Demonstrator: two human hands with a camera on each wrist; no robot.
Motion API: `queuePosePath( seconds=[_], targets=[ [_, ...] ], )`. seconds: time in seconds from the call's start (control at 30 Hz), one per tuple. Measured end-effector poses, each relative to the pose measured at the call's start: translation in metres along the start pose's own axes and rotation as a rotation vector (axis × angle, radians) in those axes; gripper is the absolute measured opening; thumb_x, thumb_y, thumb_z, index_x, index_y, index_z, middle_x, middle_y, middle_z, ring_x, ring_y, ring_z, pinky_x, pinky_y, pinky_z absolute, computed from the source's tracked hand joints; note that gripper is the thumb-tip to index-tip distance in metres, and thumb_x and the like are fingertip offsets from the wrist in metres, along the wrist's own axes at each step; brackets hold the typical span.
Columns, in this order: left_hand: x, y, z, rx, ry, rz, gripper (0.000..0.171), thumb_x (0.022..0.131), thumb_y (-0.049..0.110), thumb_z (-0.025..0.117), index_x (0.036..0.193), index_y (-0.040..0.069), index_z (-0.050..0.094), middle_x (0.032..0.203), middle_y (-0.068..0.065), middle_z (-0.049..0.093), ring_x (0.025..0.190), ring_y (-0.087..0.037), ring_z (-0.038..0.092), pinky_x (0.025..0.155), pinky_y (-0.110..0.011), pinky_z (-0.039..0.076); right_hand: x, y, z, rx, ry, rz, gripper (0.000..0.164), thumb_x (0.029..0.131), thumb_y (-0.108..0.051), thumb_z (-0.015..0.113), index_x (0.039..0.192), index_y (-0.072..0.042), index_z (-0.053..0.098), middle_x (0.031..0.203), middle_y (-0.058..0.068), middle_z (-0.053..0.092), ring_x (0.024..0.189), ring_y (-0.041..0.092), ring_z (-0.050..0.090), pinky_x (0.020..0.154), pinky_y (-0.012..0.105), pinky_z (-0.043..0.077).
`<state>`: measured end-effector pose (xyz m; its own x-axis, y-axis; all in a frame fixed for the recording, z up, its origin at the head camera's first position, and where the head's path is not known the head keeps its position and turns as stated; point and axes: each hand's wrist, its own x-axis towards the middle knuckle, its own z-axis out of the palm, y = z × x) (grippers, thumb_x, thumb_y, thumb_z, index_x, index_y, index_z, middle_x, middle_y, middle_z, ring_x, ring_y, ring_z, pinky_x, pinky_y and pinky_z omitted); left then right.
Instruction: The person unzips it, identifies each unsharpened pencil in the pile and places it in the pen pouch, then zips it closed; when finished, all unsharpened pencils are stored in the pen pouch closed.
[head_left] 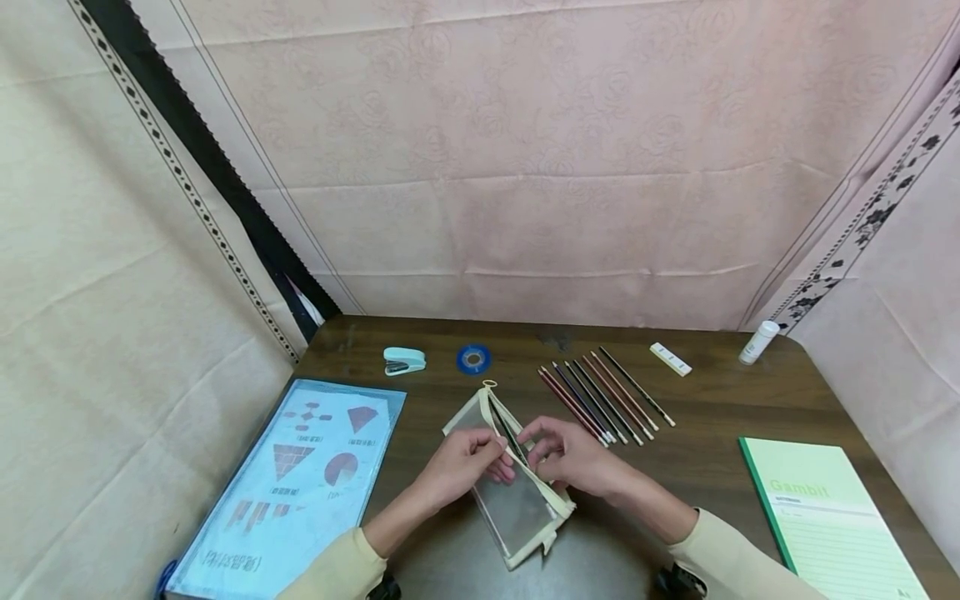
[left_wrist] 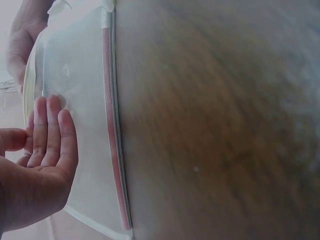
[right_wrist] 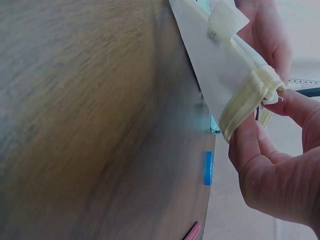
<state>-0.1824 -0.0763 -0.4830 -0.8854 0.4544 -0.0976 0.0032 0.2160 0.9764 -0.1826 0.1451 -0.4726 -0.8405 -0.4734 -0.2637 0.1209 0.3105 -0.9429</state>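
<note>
A see-through mesh pencil pouch with pale yellow trim stands tilted between the two hands, its top parted. My left hand pinches one edge of the opening between thumb and forefinger, the other fingers lying along the mesh side. On the opposite edge, my right hand grips the trim with bent fingers, some of them hidden at the opening. Dark slim shapes show in the opening; I cannot tell what they are. A reddish strip runs along the pouch's lower edge in the left wrist view.
Several pencils lie in a row behind the right hand. Along the back are a light blue stapler, blue tape roll, white eraser and white glue stick. A blue folder lies left, a green notepad right.
</note>
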Motion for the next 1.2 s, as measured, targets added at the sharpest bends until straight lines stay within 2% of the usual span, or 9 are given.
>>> queuePosePath(
  seconds=[0.3, 0.5, 0.63, 0.97, 1.03, 1.13, 1.2],
  targets=[
    [0.000, 0.002, 0.000, -0.008, -0.001, -0.004, 0.029, 0.100, 0.026, 0.052, 0.088, 0.004, 0.068, 0.084, -0.015, 0.074, 0.080, -0.027, 0.073, 0.076, -0.042, 0.058, -0.002, -0.001, -0.003, 0.026, 0.023, -0.038, 0.036, 0.085, -0.006, 0.065, 0.120, -0.011, 0.057, 0.095, 0.013, 0.067, 0.079, 0.025, 0.064, 0.062, 0.041, 0.056],
    [-0.001, 0.003, 0.000, 0.000, -0.003, -0.002, 0.029, 0.100, 0.025, 0.051, 0.088, 0.005, 0.068, 0.084, -0.015, 0.074, 0.081, -0.027, 0.073, 0.076, -0.042, 0.058, -0.005, -0.004, -0.008, 0.065, 0.029, -0.062, 0.040, 0.086, -0.012, 0.069, 0.123, -0.007, 0.054, 0.099, 0.016, 0.066, 0.081, 0.027, 0.065, 0.063, 0.044, 0.058],
    [-0.001, 0.002, 0.000, 0.001, -0.001, -0.012, 0.029, 0.100, 0.025, 0.050, 0.088, 0.005, 0.068, 0.084, -0.014, 0.074, 0.081, -0.026, 0.073, 0.076, -0.042, 0.058, -0.006, -0.005, -0.013, 0.088, 0.036, -0.064, 0.042, 0.086, -0.011, 0.069, 0.125, -0.006, 0.053, 0.101, 0.020, 0.065, 0.080, 0.030, 0.065, 0.065, 0.046, 0.058],
    [-0.003, 0.002, 0.000, 0.007, -0.008, -0.050, 0.030, 0.100, 0.029, 0.052, 0.088, 0.007, 0.068, 0.083, -0.011, 0.075, 0.079, -0.024, 0.073, 0.074, -0.040, 0.059, -0.002, 0.003, -0.039, 0.135, 0.178, -0.101, 0.040, 0.084, -0.017, 0.074, 0.119, -0.011, 0.056, 0.105, 0.020, 0.060, 0.082, 0.041, 0.064, 0.070, 0.053, 0.057],
    [-0.003, 0.002, 0.000, 0.007, -0.005, -0.049, 0.030, 0.099, 0.029, 0.052, 0.088, 0.007, 0.068, 0.083, -0.012, 0.075, 0.079, -0.024, 0.073, 0.075, -0.041, 0.058, 0.001, 0.006, -0.047, 0.158, 0.204, -0.122, 0.041, 0.084, -0.015, 0.074, 0.120, -0.010, 0.055, 0.106, 0.019, 0.059, 0.086, 0.039, 0.064, 0.072, 0.055, 0.057],
    [-0.003, 0.001, 0.000, 0.009, -0.002, -0.041, 0.030, 0.099, 0.030, 0.052, 0.089, 0.007, 0.069, 0.084, -0.012, 0.075, 0.080, -0.025, 0.073, 0.074, -0.041, 0.058, 0.003, 0.011, -0.060, 0.181, 0.240, -0.136, 0.044, 0.084, -0.013, 0.074, 0.122, -0.006, 0.054, 0.108, 0.019, 0.058, 0.086, 0.029, 0.066, 0.076, 0.057, 0.056],
    [-0.006, 0.007, 0.001, 0.022, 0.002, -0.040, 0.031, 0.099, 0.030, 0.052, 0.089, 0.006, 0.068, 0.085, -0.013, 0.075, 0.081, -0.028, 0.072, 0.075, -0.042, 0.058, 0.004, 0.012, -0.068, 0.181, 0.250, -0.151, 0.044, 0.085, -0.012, 0.072, 0.124, -0.005, 0.051, 0.110, 0.020, 0.057, 0.087, 0.023, 0.068, 0.078, 0.057, 0.055]
  ],
)
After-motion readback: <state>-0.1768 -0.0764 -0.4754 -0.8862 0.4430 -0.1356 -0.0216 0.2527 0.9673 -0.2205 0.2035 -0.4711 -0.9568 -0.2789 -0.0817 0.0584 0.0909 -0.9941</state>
